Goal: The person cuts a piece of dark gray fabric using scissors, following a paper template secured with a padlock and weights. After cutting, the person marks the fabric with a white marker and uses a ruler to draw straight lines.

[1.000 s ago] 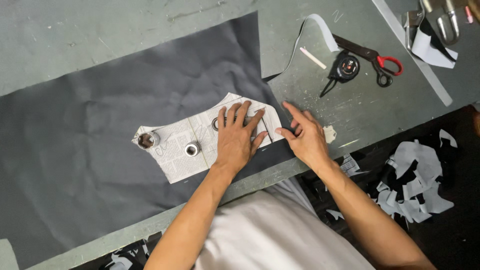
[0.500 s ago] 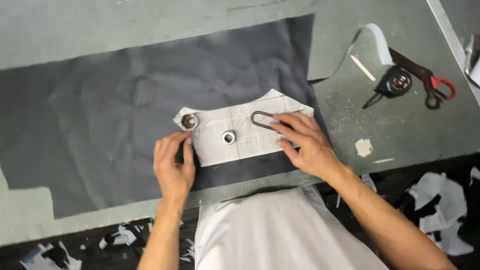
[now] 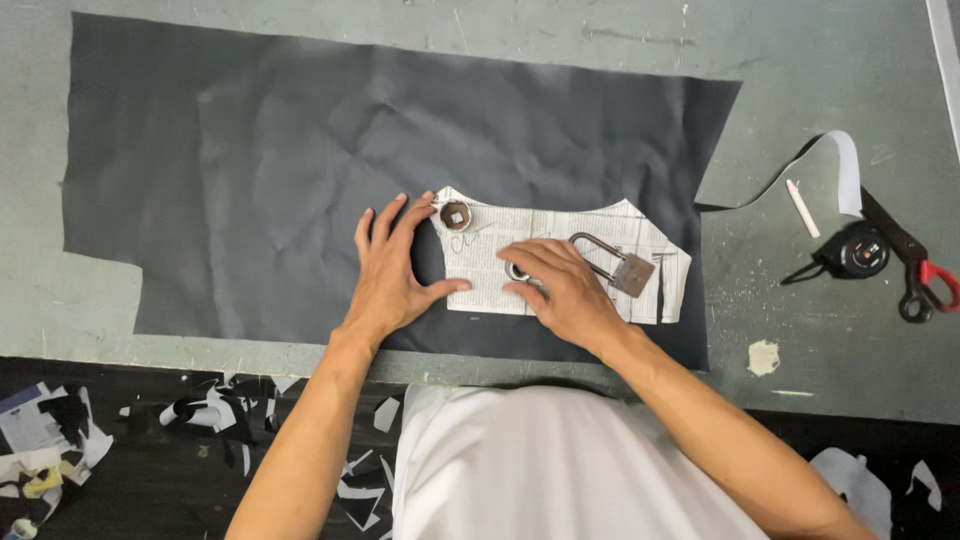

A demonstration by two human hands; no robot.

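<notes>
Head view shows a newsprint paper pattern [image 3: 560, 262] lying flat on a sheet of dark grey fabric [image 3: 330, 150], which is spread over a worn grey-green tabletop [image 3: 830, 80]; the pattern sits near the fabric's lower right edge, close to the person's body; the left hand [image 3: 392, 268] is spread, palm down on the fabric, with its fingertips reaching the pattern's left edge beside a small round metal weight [image 3: 456, 214]; the right hand [image 3: 560, 285] is flat, fingers together, pressing the pattern's middle and partly covering a second ring-shaped weight [image 3: 517, 271]; a padlock [image 3: 612, 264] rests on the pattern's right half as a third weight; judged from this layout, the step in hand is positioning and flattening the pattern on the fabric; the next move would call for keeping the paper unshifted under the weights while its outline is marked; a stick of white chalk [image 3: 802, 208] lies well apart to the right, near a black tape measure [image 3: 858, 250], red-handled scissors [image 3: 905, 268] and a curled pale strip [image 3: 845, 170]; a small paper scrap [image 3: 763, 356] lies on the tabletop near its front edge; the dark floor [image 3: 150, 470] below is littered with pale and dark offcuts; nothing further of the room is visible.
</notes>
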